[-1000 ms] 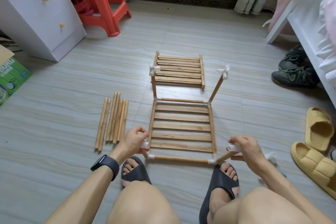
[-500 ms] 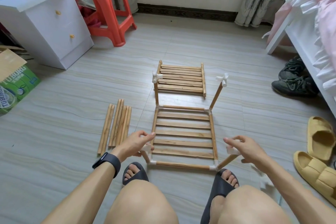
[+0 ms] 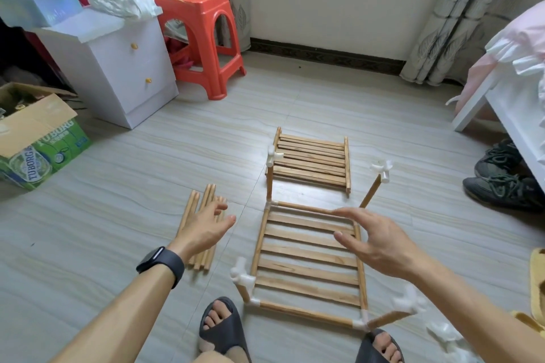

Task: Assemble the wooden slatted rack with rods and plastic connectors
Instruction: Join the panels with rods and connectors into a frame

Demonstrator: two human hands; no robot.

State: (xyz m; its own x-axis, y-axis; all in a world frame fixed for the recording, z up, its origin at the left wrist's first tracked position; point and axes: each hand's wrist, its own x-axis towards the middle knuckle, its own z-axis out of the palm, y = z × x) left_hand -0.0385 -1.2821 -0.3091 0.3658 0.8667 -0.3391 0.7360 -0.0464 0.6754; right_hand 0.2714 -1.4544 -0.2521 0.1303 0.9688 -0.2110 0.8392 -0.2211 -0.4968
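Both hands are coming off the near connectors (image 3: 241, 272) they were touching a moment ago and are reaching forward. The head is lifting too, so more of the room is showing. The left hand (image 3: 203, 231) is hanging over the rods (image 3: 197, 200) on the floor (image 3: 118, 230). Its grip is spread, with fingers straight, holding nothing. The right hand (image 3: 383, 247) is hanging over the far half of the rack (image 3: 303, 270). Its grip is spread too, palm down, holding nothing. The rack is lying flat on the floor in front of the feet, with a short post sticking up at each corner and a white connector sitting on each post. The spare panel (image 3: 312, 160) is lying flat just past the rack, straight ahead of both hands and further out than the fingers are reaching now. Its slats are running left to right, and its two side rails are pointing away from the person. I am guessing this panel is going on top of the four posts next, so each hand is heading for the rail on its own side. The right hand is looking a bit nearer to its rail. The two far posts (image 3: 370, 193) are standing in the way, so the hands are needing to go over them. Both arms are stretching out long, with the wrists straight.
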